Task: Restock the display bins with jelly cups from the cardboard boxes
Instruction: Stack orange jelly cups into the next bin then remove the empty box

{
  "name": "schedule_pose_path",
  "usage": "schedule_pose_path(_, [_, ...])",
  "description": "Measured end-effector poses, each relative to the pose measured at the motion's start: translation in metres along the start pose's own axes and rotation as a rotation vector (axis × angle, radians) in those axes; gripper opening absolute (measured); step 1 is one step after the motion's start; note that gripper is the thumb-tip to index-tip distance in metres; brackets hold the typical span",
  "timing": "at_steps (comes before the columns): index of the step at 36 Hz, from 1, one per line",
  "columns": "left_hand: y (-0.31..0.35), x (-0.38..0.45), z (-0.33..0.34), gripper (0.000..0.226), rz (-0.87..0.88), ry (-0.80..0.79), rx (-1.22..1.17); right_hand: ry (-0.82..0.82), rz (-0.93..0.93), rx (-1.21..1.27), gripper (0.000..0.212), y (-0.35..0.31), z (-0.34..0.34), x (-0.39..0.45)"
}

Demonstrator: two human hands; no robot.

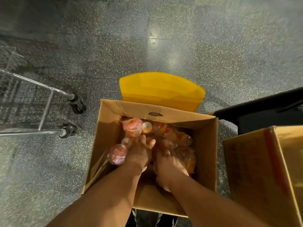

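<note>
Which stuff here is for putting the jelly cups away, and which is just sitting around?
For the job:
open cardboard box
jelly cups
left hand and right hand, both down among the cups

Just about:
second cardboard box
shopping trolley
yellow thing
black thing

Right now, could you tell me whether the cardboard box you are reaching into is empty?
No, the open cardboard box holds many jelly cups, and the left hand and right hand are among them.

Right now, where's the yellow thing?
In the head view, the yellow object lies on the floor just beyond the far wall of the open cardboard box both hands are reaching into.
</note>
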State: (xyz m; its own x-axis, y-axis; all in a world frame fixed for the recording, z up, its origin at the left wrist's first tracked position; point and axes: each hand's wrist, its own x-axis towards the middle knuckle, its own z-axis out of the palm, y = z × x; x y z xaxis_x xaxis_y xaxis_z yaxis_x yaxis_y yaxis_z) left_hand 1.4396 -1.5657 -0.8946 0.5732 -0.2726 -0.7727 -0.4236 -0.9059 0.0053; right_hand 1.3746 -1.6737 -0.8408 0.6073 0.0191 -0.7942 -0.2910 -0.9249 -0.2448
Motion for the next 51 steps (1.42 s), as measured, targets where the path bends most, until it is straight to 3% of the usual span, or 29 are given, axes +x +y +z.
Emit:
schedule_pose_path(8, [0.007,-0.063,-0.045,0.050,0.031,0.171,-0.226,0.161,-0.028,-0.059,0.070,-0.007,-0.062,-0.048])
schedule_pose_path(11, [0.011,-0.097,-0.080,0.060,0.036,0.188,-0.212,0.201,-0.013,-0.042,0.076,-0.013,-0.088,-0.079])
schedule_pose_path(13, [0.013,-0.120,-0.108,0.060,0.054,0.211,-0.174,0.244,0.002,-0.001,0.070,-0.016,-0.105,-0.102])
schedule_pose_path(16, [0.015,-0.155,-0.154,0.053,0.106,0.310,-0.105,0.345,0.014,0.030,0.055,-0.019,-0.135,-0.143])
schedule_pose_path(20, [0.023,-0.210,-0.228,0.043,0.130,0.436,-0.028,0.445,0.071,0.036,0.059,-0.021,-0.184,-0.207])
schedule_pose_path(24, [0.032,-0.274,-0.298,0.027,0.239,0.574,-0.026,0.646,0.126,0.011,0.056,-0.022,-0.235,-0.287])
schedule_pose_path(30, [0.050,-0.393,-0.374,0.054,0.349,0.701,0.170,0.894,0.254,0.044,0.062,-0.034,-0.278,-0.433])
schedule_pose_path(39, [0.123,-0.592,-0.417,0.061,0.654,0.900,0.347,1.229,0.562,0.159,0.058,-0.055,-0.251,-0.660])
schedule_pose_path(47, [0.229,-0.775,-0.376,0.068,0.962,0.989,0.501,1.382,0.951,0.192,0.060,-0.045,-0.156,-0.868])
schedule_pose_path(51, [0.284,-0.844,-0.338,0.036,1.151,1.049,0.475,1.413,1.131,0.172,0.065,-0.046,-0.091,-0.953])
